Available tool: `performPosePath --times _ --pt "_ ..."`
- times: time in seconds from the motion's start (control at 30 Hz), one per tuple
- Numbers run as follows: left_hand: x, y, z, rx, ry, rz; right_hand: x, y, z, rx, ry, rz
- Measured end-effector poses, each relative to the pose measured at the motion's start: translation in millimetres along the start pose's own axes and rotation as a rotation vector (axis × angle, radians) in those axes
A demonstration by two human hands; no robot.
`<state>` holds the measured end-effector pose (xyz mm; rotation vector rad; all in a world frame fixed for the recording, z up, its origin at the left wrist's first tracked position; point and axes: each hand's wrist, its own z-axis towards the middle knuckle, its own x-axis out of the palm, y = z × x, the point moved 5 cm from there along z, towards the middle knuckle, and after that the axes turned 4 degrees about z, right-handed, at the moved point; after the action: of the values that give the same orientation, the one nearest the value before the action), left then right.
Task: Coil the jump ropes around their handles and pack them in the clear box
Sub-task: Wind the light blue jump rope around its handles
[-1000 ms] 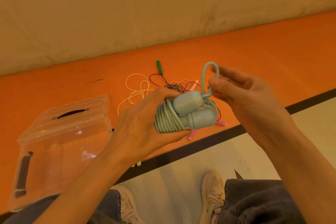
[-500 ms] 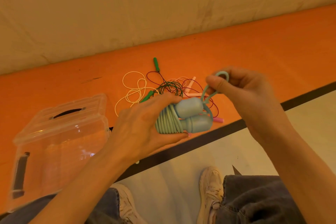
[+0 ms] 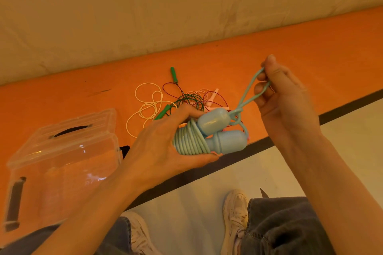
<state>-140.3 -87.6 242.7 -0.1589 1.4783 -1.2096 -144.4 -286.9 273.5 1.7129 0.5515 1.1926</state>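
Gripping coiled blue handles (image 3: 215, 132), left hand (image 3: 163, 151); right hand (image 3: 284, 97) pinching rope loop (image 3: 248, 93).

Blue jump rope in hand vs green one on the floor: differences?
The blue jump rope is thick, coiled tight around its paired handles, gripped by the left hand; the right hand pulls its end loop. The green jump rope is thin, uncoiled, tangled on the orange floor, handles apart. Neither is in the clear box.
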Motion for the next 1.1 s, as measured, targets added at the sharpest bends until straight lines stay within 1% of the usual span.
performPosePath --times 0.07,0.13,0.2,0.27,0.33,0.4,0.47,0.57,0.67,0.8,0.93,1.1 --pt "-3 4 -3 -0.018 -0.019 -0.012 4 0 -2 -0.013 0.061 -0.045" --pt "-7 8 -7 -0.04 -0.039 0.009 7 0 -2 0.001 0.118 -0.159" --pt "-6 11 -11 -0.059 -0.043 0.063 8 -5 -2 0.093 0.148 -0.249" --pt "-3 12 -13 -0.058 -0.031 0.115 8 -14 -3 0.251 0.19 -0.3" --pt "0 13 -13 -0.054 -0.014 0.154 8 -18 -5 0.319 0.266 -0.445" --pt "0 13 -12 -0.054 -0.021 0.177 8 -14 -6 0.278 0.342 -0.64" --pt "-1 12 -10 -0.039 -0.038 0.228 7 -11 -6 0.229 0.382 -0.807" --pt "2 10 -9 -0.001 -0.022 0.304 4 -15 -7 0.189 0.408 -0.974" --pt "6 11 -8 -0.004 0.011 0.28 7 -17 -3 0.046 0.367 -0.964" --pt "6 13 -5 -0.045 0.028 0.248 9 -10 1 -0.128 0.228 -0.844" --pt "7 12 -5 -0.083 0.025 0.146 5 -7 4 -0.159 0.135 -0.777" --pt "6 13 -1 -0.162 -0.01 -0.118 -5 -2 9 -0.163 0.031 -0.628"
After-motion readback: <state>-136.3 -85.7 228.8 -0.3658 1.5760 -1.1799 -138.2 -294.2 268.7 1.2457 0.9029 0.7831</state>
